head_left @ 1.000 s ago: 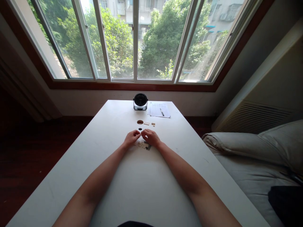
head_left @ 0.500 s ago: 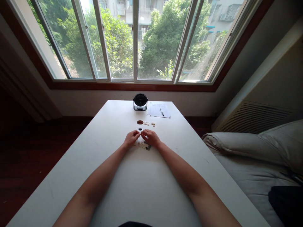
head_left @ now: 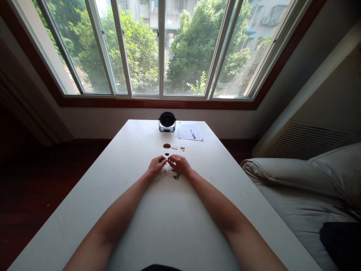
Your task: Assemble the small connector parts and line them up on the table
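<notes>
My left hand (head_left: 157, 165) and my right hand (head_left: 179, 164) almost meet over the middle of the white table (head_left: 169, 218). Both have their fingers bent inward and pinched, the fingertips close together. Whatever sits between them is too small to make out. Just beyond the fingertips lies a white piece with a dark round centre (head_left: 167, 154). Several small flat beige and dark pieces (head_left: 172, 173) are scattered on the table on the near side of my hands, partly covered by the right one.
Farther off are a brown round disc or hole (head_left: 167, 146), a dotted small sheet (head_left: 174, 147) and a little group of beige bits (head_left: 182, 148). A black round fan-like device (head_left: 167, 120) stands at the far edge, beside papers (head_left: 184, 131) with a pen (head_left: 193, 133) on them.
My fingertips have shifted very slightly. Both arms and the things on the table stay where they were.
</notes>
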{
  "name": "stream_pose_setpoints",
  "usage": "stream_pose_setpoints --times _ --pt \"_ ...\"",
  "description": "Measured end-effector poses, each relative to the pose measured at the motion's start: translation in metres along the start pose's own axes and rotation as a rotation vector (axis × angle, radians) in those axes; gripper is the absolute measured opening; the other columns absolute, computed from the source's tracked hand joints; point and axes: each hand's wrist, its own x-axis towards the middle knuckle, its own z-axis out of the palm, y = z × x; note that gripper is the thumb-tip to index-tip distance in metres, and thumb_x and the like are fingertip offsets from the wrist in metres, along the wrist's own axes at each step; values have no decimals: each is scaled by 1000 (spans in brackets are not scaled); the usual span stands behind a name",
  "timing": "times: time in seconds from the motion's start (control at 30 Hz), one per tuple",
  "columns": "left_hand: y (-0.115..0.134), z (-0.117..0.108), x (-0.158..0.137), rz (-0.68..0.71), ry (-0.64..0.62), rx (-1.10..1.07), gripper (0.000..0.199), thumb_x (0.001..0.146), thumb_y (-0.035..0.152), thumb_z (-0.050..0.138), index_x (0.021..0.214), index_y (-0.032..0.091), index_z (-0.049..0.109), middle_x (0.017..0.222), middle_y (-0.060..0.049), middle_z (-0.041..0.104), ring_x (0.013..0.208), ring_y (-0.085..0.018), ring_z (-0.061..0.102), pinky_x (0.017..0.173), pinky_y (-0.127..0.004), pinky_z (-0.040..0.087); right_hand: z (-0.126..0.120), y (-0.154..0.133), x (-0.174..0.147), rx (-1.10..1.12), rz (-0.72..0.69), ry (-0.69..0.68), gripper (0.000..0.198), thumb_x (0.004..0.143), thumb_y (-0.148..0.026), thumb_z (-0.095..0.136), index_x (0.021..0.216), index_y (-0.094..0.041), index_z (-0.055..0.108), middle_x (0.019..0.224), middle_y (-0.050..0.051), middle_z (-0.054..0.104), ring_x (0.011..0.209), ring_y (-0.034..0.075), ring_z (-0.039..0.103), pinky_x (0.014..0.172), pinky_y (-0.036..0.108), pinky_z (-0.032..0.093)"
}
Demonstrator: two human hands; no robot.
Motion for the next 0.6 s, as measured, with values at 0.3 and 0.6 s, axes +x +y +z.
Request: stream_pose_setpoints --times 0.3,0.6 --pt "-1 0 0 -4 -11 -8 31 88 46 51 83 20 67 79 -2 69 71 -16 61 67 -26 47 -1 -1 0 -21 -16 4 8 94 -23 56 95 -21 63 84 3 65 74 15 56 70 26 38" --pt "-2 0 0 8 -5 -8 29 87 45 53 84 19 67 78 -2 69 71 -16 62 68 -26 48 -4 -2 0 -21 -17 -26 10 96 -23 54 92 -21 63 85 3 66 75 15 57 71 26 38"
